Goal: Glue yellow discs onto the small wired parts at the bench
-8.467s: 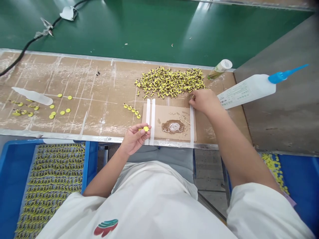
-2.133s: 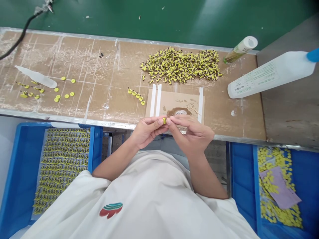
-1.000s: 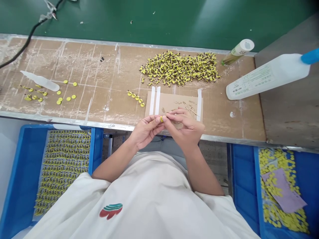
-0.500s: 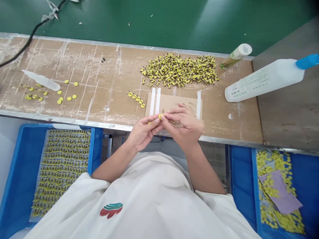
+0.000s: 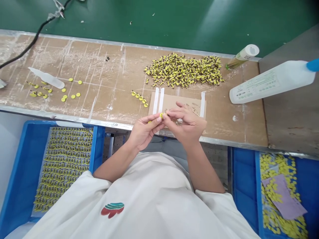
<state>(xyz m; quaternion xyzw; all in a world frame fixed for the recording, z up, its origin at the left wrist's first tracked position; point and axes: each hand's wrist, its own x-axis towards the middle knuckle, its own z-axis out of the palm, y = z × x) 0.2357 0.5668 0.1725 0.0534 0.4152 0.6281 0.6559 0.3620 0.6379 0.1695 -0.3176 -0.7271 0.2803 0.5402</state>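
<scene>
My left hand [image 5: 143, 133] is closed, with a small round yellow disc [image 5: 161, 115] between thumb and forefinger. Another bit of yellow shows by the left fingers. My right hand [image 5: 188, 125] pinches at the disc's right side, its fingertips meeting those of the left; whatever they hold is too small to make out. Both hands are above the front edge of a taped cardboard sheet [image 5: 183, 98]. Left of that sheet lies a short row of yellow discs with dark and yellow pieces on them [image 5: 140, 98]. Behind it spreads a heap of small yellow-and-black pieces [image 5: 184, 70].
A white bottle with a blue cap [image 5: 271, 81] and a clear tube [image 5: 243, 56] stand at right. Loose yellow discs [image 5: 73, 96] and a white pointed tool [image 5: 47, 78] lie left. Blue bins [image 5: 99, 139] flank me below the table; a black cable [image 5: 37, 35] crosses the far left.
The whole view has shifted slightly, so the table's things appear a little farther right. My hands keep nearly the same pinch around the yellow disc.
</scene>
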